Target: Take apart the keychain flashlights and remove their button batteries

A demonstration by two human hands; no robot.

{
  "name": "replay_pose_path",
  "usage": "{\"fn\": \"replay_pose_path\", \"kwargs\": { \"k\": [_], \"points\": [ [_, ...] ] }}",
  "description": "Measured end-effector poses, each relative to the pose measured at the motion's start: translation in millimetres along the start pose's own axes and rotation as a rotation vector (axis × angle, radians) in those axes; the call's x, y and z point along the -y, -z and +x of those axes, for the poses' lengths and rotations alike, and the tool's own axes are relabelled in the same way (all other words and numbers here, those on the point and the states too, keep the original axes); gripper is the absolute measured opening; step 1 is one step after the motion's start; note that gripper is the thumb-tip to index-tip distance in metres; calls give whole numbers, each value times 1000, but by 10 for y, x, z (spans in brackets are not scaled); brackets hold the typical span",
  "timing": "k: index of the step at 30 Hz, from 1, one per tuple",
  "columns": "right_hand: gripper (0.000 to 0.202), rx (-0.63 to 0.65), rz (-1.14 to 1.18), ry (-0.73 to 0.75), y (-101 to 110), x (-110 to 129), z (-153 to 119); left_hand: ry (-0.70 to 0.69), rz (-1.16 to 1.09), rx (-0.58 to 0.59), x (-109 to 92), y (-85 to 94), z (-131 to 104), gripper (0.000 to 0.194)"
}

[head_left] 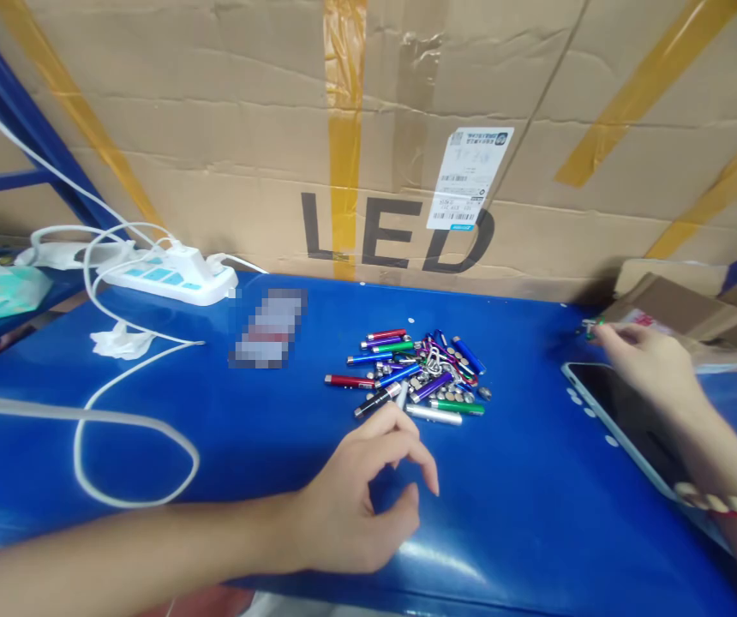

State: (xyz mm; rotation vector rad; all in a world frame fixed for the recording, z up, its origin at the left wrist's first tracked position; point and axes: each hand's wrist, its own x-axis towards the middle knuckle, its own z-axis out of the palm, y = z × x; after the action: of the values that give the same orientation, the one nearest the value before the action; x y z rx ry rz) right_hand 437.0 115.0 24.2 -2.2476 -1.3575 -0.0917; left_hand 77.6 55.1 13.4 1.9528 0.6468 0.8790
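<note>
The tubes lie in a loose pile just beyond the fingertips and knuckles of the left hand (362, 493): a red tube (349, 380) at the far left of the heap, a black tube (376, 401) nearest the knuckles, a silver tube (436, 416) and a green tube (458, 408) to the right, with blue and purple ones between. Metal clips (434, 362) and small round metal pieces are mixed in among them.

The left hand hovers or rests over the bench (510, 514), fingers curled, thumb and forefinger apart with nothing between them; whether its other fingers touch a tube cannot be told. The right hand (648, 364), well apart from the left, pinches a small green-and-silver piece (592, 326) between thumb and fingers. Below that hand lies a phone (626, 403), white dots (611, 441) beside its left edge; a bead bracelet (722, 502) circles the wrist.

Behind the right hand is a small carton (677, 308). Beyond the left forearm are a white cable (198, 463), a crumpled tissue (122, 341), a power strip (169, 281) and a pixelated item (269, 330). Farthest from both hands stands a big box (246, 171) marked "LED", with tape and a white label (470, 178).
</note>
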Motion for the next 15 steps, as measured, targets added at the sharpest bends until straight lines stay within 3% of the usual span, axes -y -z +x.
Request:
{"fn": "replay_pose_path", "kwargs": {
  "k": [5,9,12,15],
  "points": [
    [12,-24,647,-26,-92,442,-264,-1,-19,10,-20,-11,1,20],
    [25,-25,988,65,-53,777,-508,-11,-76,21,29,-9,11,18],
    [28,185,1333,99,-50,922,-700,45,-110,13,46,-11,16,17],
    [23,441,1449,106,-114,989,-881,189,-170,-28,35,-21,25,18]
  ]
}}
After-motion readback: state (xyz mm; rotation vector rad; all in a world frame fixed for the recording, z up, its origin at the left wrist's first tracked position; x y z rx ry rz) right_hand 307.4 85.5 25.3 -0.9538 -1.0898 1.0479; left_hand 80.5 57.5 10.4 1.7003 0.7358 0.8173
